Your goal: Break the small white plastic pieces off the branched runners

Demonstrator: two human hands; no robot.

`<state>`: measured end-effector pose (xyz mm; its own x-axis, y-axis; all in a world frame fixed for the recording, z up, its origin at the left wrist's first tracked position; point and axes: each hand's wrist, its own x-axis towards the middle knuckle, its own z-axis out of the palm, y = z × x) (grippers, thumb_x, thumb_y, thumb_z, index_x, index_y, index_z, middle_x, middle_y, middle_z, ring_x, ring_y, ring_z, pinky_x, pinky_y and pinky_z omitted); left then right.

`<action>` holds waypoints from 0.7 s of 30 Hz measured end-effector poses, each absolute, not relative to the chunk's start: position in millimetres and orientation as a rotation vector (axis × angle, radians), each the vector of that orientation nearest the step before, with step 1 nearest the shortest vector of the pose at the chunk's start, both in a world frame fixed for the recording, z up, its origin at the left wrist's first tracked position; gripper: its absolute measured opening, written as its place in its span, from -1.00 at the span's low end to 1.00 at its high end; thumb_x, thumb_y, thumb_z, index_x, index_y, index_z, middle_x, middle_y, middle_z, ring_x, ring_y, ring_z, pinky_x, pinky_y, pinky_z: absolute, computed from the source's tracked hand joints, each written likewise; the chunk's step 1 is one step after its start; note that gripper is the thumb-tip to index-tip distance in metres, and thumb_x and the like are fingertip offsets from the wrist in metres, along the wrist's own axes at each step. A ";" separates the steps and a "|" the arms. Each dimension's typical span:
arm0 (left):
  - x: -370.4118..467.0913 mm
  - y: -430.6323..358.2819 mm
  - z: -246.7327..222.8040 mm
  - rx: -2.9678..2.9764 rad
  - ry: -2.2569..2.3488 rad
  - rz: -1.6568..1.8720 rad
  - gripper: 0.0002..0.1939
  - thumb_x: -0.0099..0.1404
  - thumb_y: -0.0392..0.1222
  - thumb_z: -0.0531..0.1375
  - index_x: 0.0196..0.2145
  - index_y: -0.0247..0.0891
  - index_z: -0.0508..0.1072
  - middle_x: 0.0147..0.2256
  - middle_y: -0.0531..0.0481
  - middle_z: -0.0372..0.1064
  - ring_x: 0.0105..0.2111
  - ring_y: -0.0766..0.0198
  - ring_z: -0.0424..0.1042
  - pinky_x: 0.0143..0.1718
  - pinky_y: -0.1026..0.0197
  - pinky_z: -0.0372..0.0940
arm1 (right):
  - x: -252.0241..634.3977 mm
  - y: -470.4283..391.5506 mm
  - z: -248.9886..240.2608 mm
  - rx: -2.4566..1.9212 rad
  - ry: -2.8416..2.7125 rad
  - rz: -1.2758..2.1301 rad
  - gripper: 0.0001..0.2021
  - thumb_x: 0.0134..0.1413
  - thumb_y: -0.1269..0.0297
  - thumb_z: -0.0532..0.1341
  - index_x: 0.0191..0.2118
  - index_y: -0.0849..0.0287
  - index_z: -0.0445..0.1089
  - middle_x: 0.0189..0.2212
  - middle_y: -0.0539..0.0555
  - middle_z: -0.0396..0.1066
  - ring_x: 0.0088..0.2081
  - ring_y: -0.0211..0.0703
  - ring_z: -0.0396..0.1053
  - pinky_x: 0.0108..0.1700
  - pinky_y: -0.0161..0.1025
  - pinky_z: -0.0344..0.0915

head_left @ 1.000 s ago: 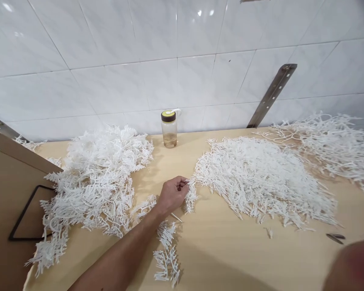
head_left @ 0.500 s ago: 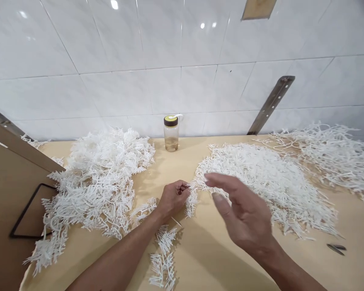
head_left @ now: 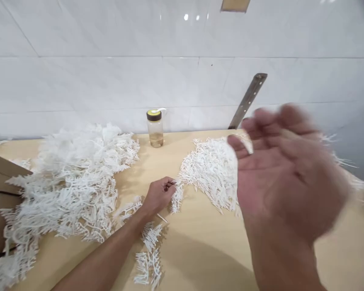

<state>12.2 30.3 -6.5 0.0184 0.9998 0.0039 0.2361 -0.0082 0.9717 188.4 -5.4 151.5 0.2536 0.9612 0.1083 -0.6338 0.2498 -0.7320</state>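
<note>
The white twiggy sprig (head_left: 177,198) lies on the tan table (head_left: 170,157), right by the left tip of the right heap of white sprigs (head_left: 212,173). I can't tell if the sprig and the heap touch. The left hand (head_left: 159,196) is curled up, with its thumb and first finger pinching the top end of the sprig. The right hand (head_left: 279,173) is up above the table, nearer to the eye. Its palm shows, its fingers are loose and a bit bent, and it looks blurry. It hides a big part of the right heap.

A big left heap of white sprigs (head_left: 69,186) sits on the other side, with a brown panel (head_left: 6,173) along its outer edge. Between the two heaps there is a strip of table top, and the left hand is in it. The strip gets wider toward the front, where a shadow falls. A thin white stick (head_left: 162,218) lies just under the left wrist, and loose sprigs (head_left: 148,268) lie in front of the left arm. At the back edge, a bottle (head_left: 156,133) stands upright near the tiled wall (head_left: 109,81). A metal strip with holes (head_left: 248,101) leans there too.
</note>
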 end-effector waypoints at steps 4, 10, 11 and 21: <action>10.8 29.1 -5.5 1.393 1.343 1.080 -0.84 0.12 -0.18 0.21 -0.37 -0.32 0.52 -0.55 0.08 0.34 -0.58 0.41 0.21 -0.54 0.35 0.08 | 162.0 16.4 112.2 -0.957 -1.240 1.048 -0.81 0.07 0.31 0.22 -0.15 0.12 0.40 -0.18 0.13 0.45 -0.16 -0.05 0.44 -0.22 -0.03 0.51; 10.6 29.4 -4.6 1.389 1.365 1.121 -0.83 0.13 -0.16 0.23 -0.37 -0.31 0.52 -0.49 0.04 0.42 -0.52 0.36 0.31 -0.46 0.33 0.18 | 158.4 32.6 54.1 -1.151 -1.650 0.680 -0.74 0.18 0.23 0.15 -0.05 0.21 0.36 -0.12 0.23 0.46 -0.15 -0.06 0.43 -0.27 -0.15 0.48; 10.8 30.4 -5.4 1.353 1.375 1.138 -0.84 0.13 -0.17 0.24 -0.37 -0.31 0.52 -0.48 0.03 0.43 -0.51 0.36 0.32 -0.46 0.33 0.19 | 162.1 39.5 48.7 -1.180 -1.631 0.657 -0.74 0.17 0.22 0.15 -0.07 0.22 0.36 -0.14 0.23 0.47 -0.16 -0.06 0.44 -0.26 -0.14 0.49; 6.4 36.0 -12.8 1.221 1.284 1.251 -0.85 0.14 -0.19 0.24 -0.33 -0.30 0.42 -0.53 0.09 0.36 -0.57 0.41 0.26 -0.52 0.37 0.11 | 193.6 62.6 35.5 -1.338 -1.447 0.973 -0.70 0.15 0.09 0.20 -0.12 0.22 0.42 -0.34 0.09 0.48 -0.47 -0.19 0.43 -0.40 -0.15 0.44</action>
